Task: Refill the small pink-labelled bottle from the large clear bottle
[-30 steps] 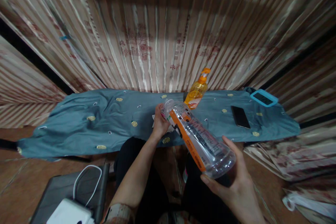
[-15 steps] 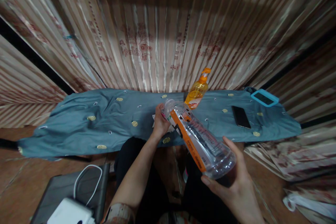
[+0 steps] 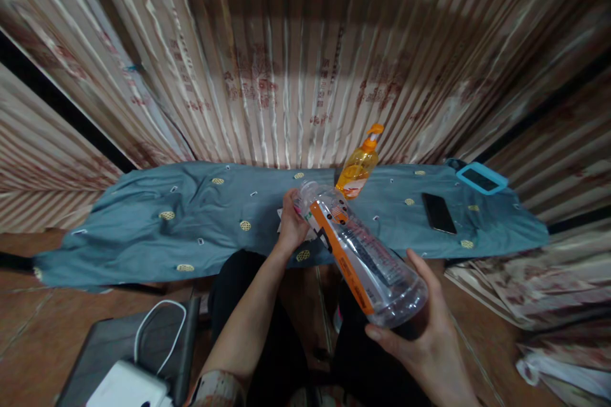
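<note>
"Head view: where's the clear bottle (image 3: 370, 257)?"
"Centre frame, tilted; right hand (image 3: 432, 337) gripping its base, fingers wide; left hand (image 3: 292, 226) curled at its neck, grip unclear."
"Handling?"
"Likely light, slippery, dentable; hold both ends."

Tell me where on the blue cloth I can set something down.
Widest: the blue cloth left of the left hand. Smaller: between the orange bottle and phone. Crowded: around the clear bottle; phone to blue-framed device.
</note>
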`<act>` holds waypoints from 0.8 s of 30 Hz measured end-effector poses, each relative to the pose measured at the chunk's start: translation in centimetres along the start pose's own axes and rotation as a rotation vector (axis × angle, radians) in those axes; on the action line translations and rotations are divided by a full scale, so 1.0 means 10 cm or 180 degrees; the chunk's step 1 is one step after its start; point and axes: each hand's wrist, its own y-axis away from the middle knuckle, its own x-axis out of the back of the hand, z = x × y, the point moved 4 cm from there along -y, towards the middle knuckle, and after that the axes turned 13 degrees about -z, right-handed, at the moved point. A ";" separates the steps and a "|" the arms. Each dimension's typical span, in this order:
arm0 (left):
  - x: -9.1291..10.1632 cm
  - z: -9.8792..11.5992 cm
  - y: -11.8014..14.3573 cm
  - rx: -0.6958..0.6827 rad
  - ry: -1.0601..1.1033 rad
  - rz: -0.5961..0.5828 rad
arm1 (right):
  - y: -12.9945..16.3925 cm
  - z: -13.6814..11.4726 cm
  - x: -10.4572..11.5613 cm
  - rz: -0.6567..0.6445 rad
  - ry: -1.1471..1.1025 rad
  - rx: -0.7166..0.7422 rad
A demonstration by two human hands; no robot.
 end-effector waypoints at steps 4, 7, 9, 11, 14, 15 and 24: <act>-0.02 0.03 0.00 0.0030 0.0037 0.0005 | 0.01 0.02 -0.01 -0.0034 -0.0008 -0.0038; -0.03 0.04 0.01 0.0077 0.0074 0.0003 | 0.01 0.02 -0.01 0.0020 0.0016 0.0005; -0.03 0.05 0.01 0.0115 0.0069 0.0010 | 0.02 0.03 -0.02 0.0048 0.0050 0.0037; -0.02 0.05 0.02 0.0115 0.0028 0.0010 | 0.02 0.04 -0.03 0.0051 0.0076 0.0045; -0.01 0.06 0.02 0.0074 -0.0082 -0.0013 | 0.03 0.07 -0.04 0.0021 0.0035 0.0021; -0.01 0.07 0.02 0.0067 -0.0122 -0.0015 | 0.03 0.07 -0.05 0.0001 0.0002 0.0010; -0.03 0.15 0.03 0.0096 -0.0260 -0.0020 | 0.02 0.14 -0.07 0.0005 -0.0319 -0.0066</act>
